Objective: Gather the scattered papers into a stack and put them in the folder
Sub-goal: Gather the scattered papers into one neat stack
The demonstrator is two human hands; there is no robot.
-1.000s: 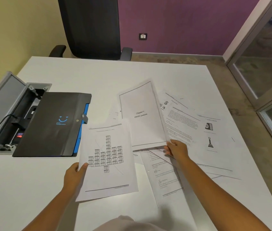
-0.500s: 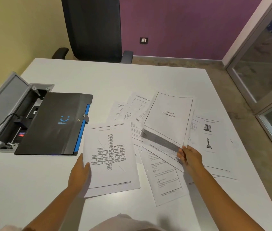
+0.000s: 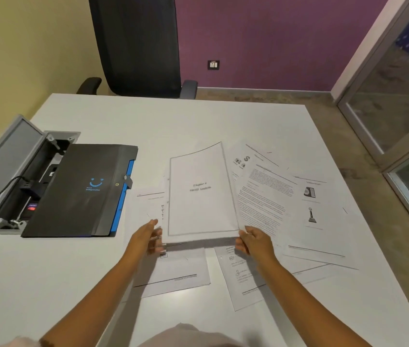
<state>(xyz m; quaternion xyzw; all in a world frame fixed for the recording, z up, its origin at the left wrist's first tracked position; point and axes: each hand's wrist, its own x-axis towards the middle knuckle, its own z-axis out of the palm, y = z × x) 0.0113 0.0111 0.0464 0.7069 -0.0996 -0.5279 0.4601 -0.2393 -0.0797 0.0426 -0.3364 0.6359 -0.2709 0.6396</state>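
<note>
Both hands grip the near edge of a bordered title page (image 3: 199, 194) in the centre of the frame: the left hand (image 3: 147, 237) pinches its lower left corner and the right hand (image 3: 254, 240) its lower right corner, fingers closed on the paper. The far end of the page curls upward. Its printed heading is too blurred to read, and whether more sheets lie under it in the grip cannot be told.

At the left edge, an open floor box (image 3: 5, 176) set into the white table (image 3: 48, 284) shows a black cable and plug; it is partly cut off by the frame. Just right of it lies the black folder (image 3: 78, 194), closed, with a blue smile logo and a blue edge showing along its right side.

Under the held page a diagram sheet (image 3: 173, 271) is mostly hidden, only its lower part and left margin showing. Right of centre, a text sheet (image 3: 263, 204) and other papers overlap in a loose spread, ending with a sheet of small pictures (image 3: 311, 209). A black office chair (image 3: 135, 43) stands at the upper centre, its top cut off.
</note>
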